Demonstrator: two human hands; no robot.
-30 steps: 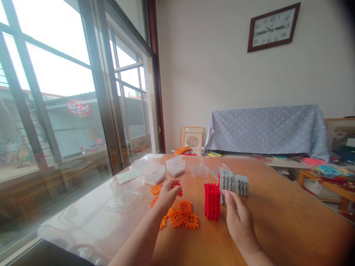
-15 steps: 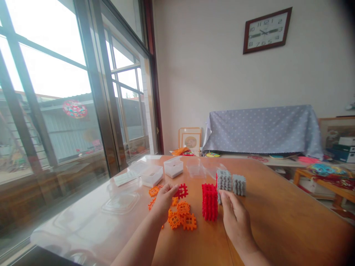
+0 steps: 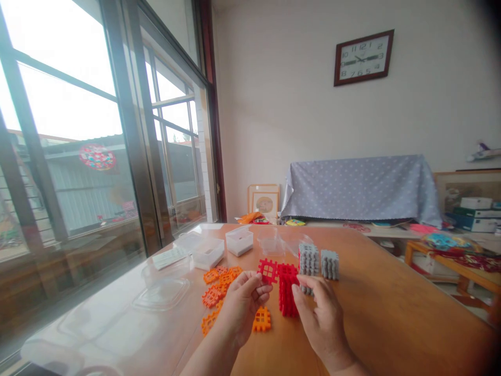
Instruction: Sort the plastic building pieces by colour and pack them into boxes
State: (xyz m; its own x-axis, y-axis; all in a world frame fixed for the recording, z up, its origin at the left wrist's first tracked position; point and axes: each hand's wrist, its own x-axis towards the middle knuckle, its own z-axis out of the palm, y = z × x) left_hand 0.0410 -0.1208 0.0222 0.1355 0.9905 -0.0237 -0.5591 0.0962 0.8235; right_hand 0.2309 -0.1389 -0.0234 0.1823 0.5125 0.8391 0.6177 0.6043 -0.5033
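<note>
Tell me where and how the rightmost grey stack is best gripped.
Grip the rightmost grey stack across its near and far faces, probably with the right hand coming from its right: that side looks open, while the taller grey stack stands close on its left.

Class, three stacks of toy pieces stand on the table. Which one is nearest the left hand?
The red stack, just right of the red piece in the left hand. Both grey stacks are farther right and farther back.
</note>
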